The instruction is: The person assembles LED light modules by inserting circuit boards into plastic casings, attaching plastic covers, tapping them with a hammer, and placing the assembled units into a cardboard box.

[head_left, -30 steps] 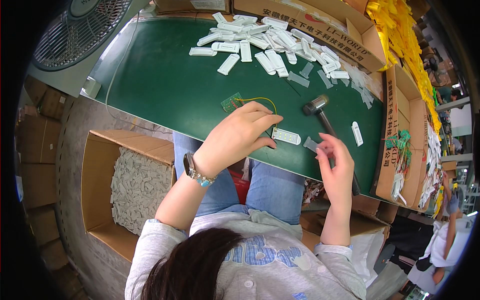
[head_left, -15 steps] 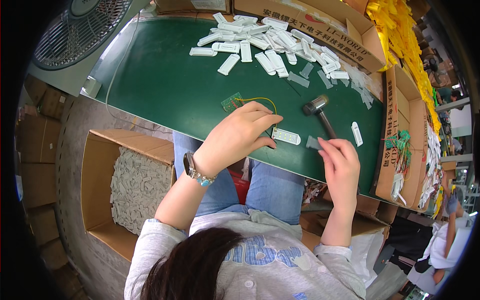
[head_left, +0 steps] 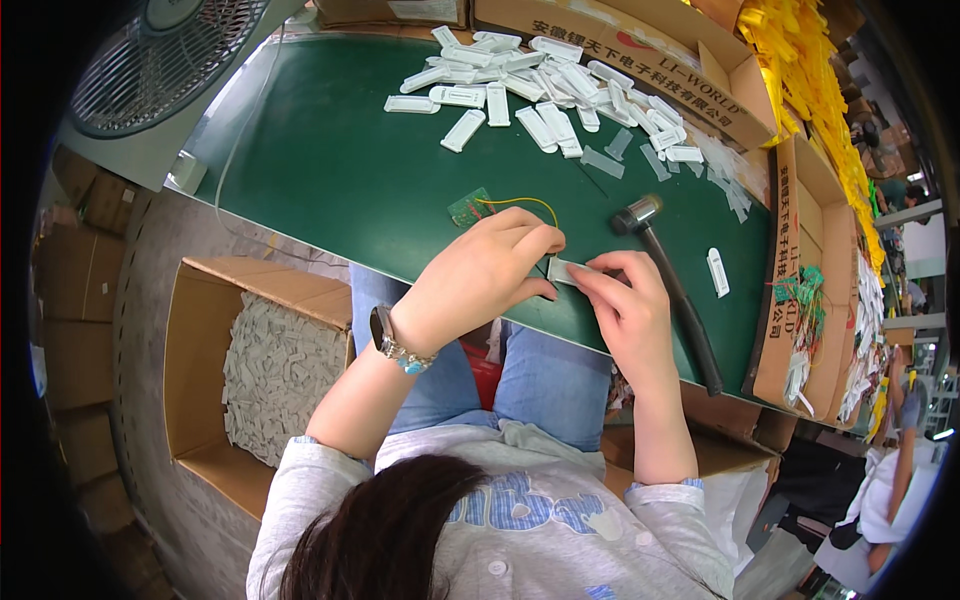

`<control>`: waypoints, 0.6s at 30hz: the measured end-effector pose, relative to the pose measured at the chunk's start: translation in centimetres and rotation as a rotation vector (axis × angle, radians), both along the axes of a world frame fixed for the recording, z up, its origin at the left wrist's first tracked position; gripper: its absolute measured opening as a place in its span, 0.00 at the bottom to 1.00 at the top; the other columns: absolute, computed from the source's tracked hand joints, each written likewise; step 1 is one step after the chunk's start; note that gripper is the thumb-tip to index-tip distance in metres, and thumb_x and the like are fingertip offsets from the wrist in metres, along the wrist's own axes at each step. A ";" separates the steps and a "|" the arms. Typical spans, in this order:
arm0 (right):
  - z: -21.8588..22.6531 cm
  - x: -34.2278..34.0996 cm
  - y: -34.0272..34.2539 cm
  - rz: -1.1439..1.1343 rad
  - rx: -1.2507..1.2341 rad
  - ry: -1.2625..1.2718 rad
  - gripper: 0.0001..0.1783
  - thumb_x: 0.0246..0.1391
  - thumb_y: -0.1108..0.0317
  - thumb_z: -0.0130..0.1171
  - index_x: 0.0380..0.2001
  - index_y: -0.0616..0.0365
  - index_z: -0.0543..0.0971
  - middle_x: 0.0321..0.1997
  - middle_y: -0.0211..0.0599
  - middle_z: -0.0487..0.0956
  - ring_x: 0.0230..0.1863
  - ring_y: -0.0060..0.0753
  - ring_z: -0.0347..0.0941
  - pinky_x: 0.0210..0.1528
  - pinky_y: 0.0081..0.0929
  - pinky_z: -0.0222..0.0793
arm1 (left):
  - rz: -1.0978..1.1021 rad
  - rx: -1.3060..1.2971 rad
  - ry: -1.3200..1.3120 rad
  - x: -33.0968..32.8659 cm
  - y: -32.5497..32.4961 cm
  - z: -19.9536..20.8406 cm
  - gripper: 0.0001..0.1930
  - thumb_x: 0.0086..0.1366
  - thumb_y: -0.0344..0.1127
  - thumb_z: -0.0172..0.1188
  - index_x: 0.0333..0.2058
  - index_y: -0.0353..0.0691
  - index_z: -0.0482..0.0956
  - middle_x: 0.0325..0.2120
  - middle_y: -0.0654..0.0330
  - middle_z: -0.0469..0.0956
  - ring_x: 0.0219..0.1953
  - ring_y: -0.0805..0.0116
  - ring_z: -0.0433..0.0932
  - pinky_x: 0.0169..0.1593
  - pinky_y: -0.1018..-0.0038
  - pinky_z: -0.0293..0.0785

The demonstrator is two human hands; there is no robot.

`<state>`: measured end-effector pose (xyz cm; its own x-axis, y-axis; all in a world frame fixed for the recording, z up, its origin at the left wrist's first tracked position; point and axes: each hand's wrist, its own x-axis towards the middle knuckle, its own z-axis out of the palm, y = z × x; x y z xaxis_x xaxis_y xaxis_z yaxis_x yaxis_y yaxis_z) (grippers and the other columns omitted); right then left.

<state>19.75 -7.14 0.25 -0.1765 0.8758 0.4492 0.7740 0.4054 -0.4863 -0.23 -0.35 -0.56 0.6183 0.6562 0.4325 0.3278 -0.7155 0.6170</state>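
At the near edge of the green table [head_left: 330, 150], my left hand [head_left: 490, 262] is closed at the left end of a small white plastic housing [head_left: 558, 269], near its wires. From the right, my right hand [head_left: 632, 305] pinches a clear plastic cover [head_left: 570, 272] and lays it over the housing. The fingers partly hide both parts. A yellow wire [head_left: 535, 200] loops behind my left hand to a green circuit board [head_left: 470, 207]. Right of my right hand lies a mallet [head_left: 668, 262] with a black handle.
A pile of white plastic housings [head_left: 540, 75] covers the far side, with clear covers [head_left: 725, 180] beside it. One white housing [head_left: 717, 273] lies at right. Cardboard boxes [head_left: 785, 330] line the table's far and right edges. A fan [head_left: 165, 65] stands at upper left; a part-filled carton [head_left: 205, 400] sits below.
My right hand has moved left with the clear cover, from beside the mallet handle onto the white housing. More of the mallet handle now shows. My left hand has stayed nearly in place.
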 end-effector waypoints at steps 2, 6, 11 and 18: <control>0.1 -0.2 0.0 -0.002 -0.002 -0.016 0.17 0.42 0.80 0.66 0.38 0.52 0.86 0.36 0.33 0.76 0.38 0.37 0.73 0.38 0.34 0.71 | -0.002 0.029 0.007 0.0 0.0 0.1 0.20 0.49 0.34 0.71 0.42 0.39 0.78 0.41 0.58 0.80 0.49 0.55 0.76 0.52 0.62 0.74; 0.0 -0.1 -0.2 0.013 0.024 -0.094 0.18 0.42 0.80 0.65 0.40 0.53 0.85 0.38 0.35 0.76 0.40 0.39 0.73 0.40 0.35 0.71 | -0.049 0.141 0.037 -0.1 0.3 0.0 0.18 0.49 0.35 0.70 0.39 0.39 0.79 0.41 0.59 0.80 0.48 0.56 0.76 0.52 0.63 0.74; -0.1 0.1 -0.6 0.009 0.048 -0.164 0.19 0.43 0.79 0.64 0.42 0.53 0.84 0.43 0.37 0.76 0.43 0.41 0.73 0.44 0.37 0.70 | -0.076 0.189 0.056 0.3 0.3 0.1 0.16 0.49 0.35 0.69 0.38 0.41 0.79 0.40 0.60 0.79 0.47 0.58 0.76 0.53 0.64 0.74; 3.5 3.8 -2.6 -0.400 -0.001 -0.414 0.19 0.46 0.65 0.69 0.42 0.58 0.78 0.46 0.41 0.76 0.49 0.46 0.73 0.50 0.43 0.67 | -0.081 0.189 0.060 -0.1 0.3 0.1 0.16 0.50 0.35 0.69 0.38 0.41 0.79 0.39 0.61 0.79 0.47 0.58 0.75 0.53 0.63 0.73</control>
